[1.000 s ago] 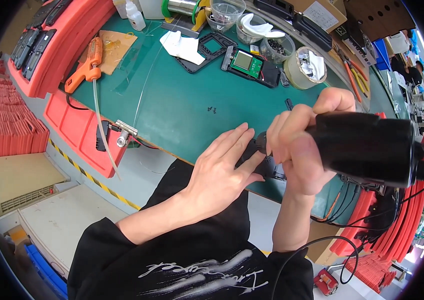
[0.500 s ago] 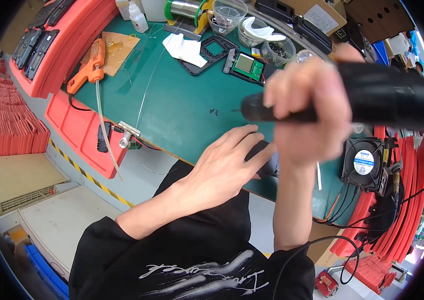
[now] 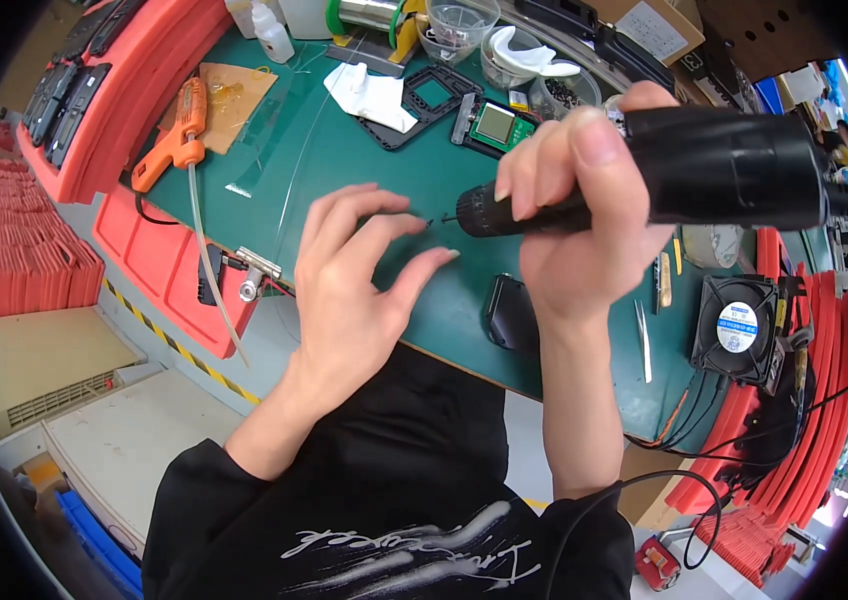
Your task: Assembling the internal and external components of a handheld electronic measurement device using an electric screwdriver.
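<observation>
My right hand (image 3: 589, 215) is wrapped round a black electric screwdriver (image 3: 734, 165), its thin bit aimed left. Close to the tip of the bit lie tiny dark screws (image 3: 430, 222) on the green mat; whether one sits on the bit is too small to tell. My left hand (image 3: 349, 290) is by the same spot, thumb and fingers curved and apart, with nothing visible held. Between my forearms, near the table's front edge, a glossy black plastic case (image 3: 512, 312) rests on the mat, touched by neither hand.
An orange glue gun (image 3: 184, 140) lies at the left. At the back are a black frame (image 3: 399, 130), a green circuit board with a small screen (image 3: 499, 125) and plastic tubs (image 3: 564, 95). Tweezers (image 3: 644, 340) and a fan (image 3: 736, 325) are at the right.
My left hand has left the black case and moved left and away from me to the screws. The screwdriver's bit has shifted slightly left, close to them.
</observation>
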A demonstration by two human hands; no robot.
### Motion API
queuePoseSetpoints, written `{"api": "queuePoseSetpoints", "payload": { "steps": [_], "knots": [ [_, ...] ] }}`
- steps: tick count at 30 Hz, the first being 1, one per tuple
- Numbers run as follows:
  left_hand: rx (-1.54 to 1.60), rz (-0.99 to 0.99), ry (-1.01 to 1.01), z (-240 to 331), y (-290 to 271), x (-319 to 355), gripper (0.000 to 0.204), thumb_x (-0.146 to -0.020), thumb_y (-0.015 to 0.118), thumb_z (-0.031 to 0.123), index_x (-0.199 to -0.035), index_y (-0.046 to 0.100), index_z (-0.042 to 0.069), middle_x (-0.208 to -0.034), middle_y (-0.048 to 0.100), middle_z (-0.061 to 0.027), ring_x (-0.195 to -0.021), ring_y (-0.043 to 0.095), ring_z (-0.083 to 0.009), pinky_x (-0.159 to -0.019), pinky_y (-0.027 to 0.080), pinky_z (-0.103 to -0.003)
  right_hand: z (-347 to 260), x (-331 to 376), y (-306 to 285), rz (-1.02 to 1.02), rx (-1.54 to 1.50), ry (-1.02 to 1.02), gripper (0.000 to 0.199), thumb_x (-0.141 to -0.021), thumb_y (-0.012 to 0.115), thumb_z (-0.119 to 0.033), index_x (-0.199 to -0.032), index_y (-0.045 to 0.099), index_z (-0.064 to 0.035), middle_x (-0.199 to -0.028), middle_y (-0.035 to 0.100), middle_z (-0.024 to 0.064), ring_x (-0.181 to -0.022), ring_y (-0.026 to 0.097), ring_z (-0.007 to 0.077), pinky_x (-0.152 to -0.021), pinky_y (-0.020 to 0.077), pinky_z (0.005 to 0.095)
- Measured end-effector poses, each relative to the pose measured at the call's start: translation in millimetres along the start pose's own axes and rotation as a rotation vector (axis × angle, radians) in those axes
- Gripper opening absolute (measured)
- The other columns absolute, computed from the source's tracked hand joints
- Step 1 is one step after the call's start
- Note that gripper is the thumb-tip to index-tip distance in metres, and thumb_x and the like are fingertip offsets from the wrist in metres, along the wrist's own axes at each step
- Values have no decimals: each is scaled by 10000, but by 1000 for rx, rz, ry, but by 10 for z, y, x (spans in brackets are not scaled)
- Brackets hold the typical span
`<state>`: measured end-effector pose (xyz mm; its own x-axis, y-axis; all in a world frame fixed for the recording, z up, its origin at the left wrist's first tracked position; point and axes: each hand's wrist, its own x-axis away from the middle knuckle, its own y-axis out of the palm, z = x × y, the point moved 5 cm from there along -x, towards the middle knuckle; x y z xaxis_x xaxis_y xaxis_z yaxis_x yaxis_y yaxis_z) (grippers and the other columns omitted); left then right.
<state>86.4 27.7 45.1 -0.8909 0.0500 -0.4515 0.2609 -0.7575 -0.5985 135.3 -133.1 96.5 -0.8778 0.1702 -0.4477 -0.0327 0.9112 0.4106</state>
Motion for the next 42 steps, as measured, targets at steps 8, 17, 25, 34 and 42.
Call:
{"api": "queuePoseSetpoints", "payload": {
  "steps": [8,17,25,34,42],
  "knots": [
    [85,56,19,-58,149,-58,208,-701,868,18,-858,732,24,-1032,707,-79,-1114,644,-335,-900,526,-425,-128,57,5,-108,-53,-38,347,-1009,498,-181,-1333,424,-84,-672,479,48,-532,461,171,-586,443,360],
    [133,17,18,-9,114,-45,192,-697,801,-84,-853,721,-6,-1089,719,-101,-1170,655,-331,-951,524,-409,-267,81,-16,-191,-157,-77,342,-1032,476,-217,-1339,405,-83,-691,497,54,-531,456,171,-584,443,363],
    [160,3,39,18,107,-25,196,-690,806,-84,-850,721,-9,-1078,720,-102,-1183,656,-331,-960,525,-419,-290,114,-49,-176,-166,-76,359,-1037,470,-214,-1360,385,-81,-697,500,54,-542,463,170,-586,448,361],
    [254,-194,116,163,174,-31,511,-632,902,65,-1117,741,43,-1215,674,-107,-1233,603,-354,-1034,494,-455,-455,277,-137,-218,-65,-80,379,-1029,500,-205,-1358,372,-69,-700,505,53,-534,468,164,-577,453,353],
    [299,-395,200,361,478,196,709,-586,903,82,-1260,690,37,-1329,634,-115,-1340,538,-371,-1105,458,-498,-734,567,-197,-174,36,53,445,-962,653,-206,-1255,353,-60,-670,524,43,-510,503,164,-529,459,326]
  ]
}}
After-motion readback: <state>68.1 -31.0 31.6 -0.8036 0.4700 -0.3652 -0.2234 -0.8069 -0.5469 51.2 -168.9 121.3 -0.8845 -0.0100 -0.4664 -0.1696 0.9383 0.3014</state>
